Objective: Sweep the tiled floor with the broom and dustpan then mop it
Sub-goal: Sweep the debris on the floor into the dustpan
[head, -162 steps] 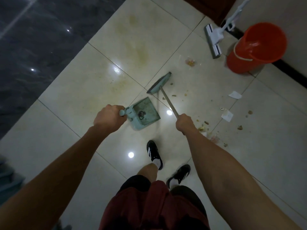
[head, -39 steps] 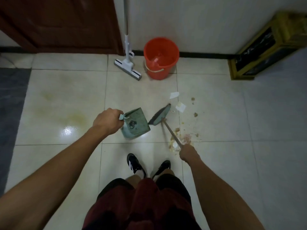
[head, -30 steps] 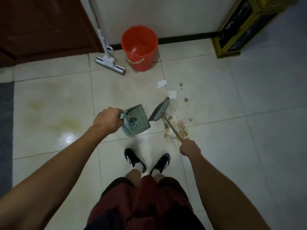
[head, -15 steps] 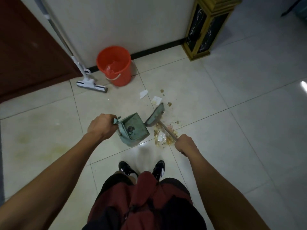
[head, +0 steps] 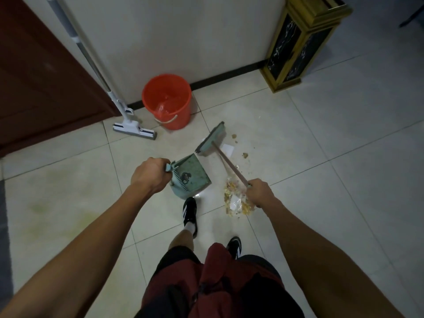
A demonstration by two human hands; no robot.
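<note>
Head view: left hand fingers grip the dustpan, right hand fingers grip the broom, arms outstretched.

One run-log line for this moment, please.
phase: sweeping | left hand: holds dustpan | right hand: holds broom | debris pile: on floor | mop: unused

My left hand gripped the dustpan handle; my right hand held the broom stick above a debris pile on the tiled floor.
</note>
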